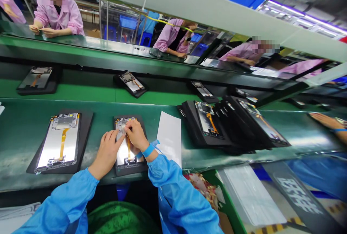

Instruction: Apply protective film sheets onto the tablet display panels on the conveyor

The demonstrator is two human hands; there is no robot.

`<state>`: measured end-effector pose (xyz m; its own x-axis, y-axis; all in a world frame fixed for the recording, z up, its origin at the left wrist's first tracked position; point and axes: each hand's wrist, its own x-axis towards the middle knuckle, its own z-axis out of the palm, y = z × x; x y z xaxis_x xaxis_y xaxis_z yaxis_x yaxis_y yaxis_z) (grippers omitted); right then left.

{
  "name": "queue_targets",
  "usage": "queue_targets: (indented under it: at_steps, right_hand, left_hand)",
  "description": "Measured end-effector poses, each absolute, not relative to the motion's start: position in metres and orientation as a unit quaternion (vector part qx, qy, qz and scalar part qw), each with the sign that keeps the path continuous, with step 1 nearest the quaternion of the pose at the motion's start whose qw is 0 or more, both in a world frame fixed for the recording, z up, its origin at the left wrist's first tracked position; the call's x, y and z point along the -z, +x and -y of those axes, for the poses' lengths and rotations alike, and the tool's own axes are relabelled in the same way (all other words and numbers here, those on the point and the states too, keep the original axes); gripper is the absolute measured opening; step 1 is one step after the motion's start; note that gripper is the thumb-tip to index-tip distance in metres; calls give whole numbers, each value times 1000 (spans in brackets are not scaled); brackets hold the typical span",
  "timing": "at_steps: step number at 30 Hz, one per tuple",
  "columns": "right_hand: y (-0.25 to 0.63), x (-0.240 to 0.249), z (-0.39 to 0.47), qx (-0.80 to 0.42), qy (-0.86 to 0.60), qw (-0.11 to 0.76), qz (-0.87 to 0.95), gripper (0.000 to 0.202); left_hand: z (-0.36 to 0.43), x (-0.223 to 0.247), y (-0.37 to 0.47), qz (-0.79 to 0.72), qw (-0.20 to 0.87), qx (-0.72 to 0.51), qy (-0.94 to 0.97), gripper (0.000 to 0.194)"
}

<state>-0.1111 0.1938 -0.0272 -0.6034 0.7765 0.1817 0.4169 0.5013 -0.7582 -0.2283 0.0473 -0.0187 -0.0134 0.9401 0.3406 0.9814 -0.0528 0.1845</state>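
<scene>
In front of me an opened tablet (122,151) with a silver back plate, circuit board and orange ribbon cable lies on a dark foam pad (132,170). My left hand (106,151) rests on its left edge, fingers stretched toward the board. My right hand (136,134) is pinched over the upper part of the tablet; whatever sits between its fingertips is too small to make out. A blue strap (149,149) circles the right wrist. To the left, a second opened tablet (58,140) lies on its own dark pad. A white sheet (169,136) lies right of my hand.
Dark pads (235,129) are piled at right with opened tablets among them. Behind the bench runs a green belt (89,91) carrying several tablets. Another person's hand (324,120) rests at far right. People in pink sit opposite. A green bin (230,199) with scraps stands below the edge.
</scene>
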Motion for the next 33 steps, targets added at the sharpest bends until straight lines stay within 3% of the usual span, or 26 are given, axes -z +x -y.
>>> queue_targets:
  at_steps: [17,27,33]
  right_hand:
    - [-110,22,-192,-327,-370,262,829,9]
    - [-94,19,-197,-312,-275,210,885,33]
    - [-109,6,-204,-286,-260,238,891,9]
  left_hand:
    - [-66,2,-214,692,70,104,-711,42]
    - [-62,16,-215,689,34,175,-703,33]
    - [-66,14,-213,695,35,179,-696,35]
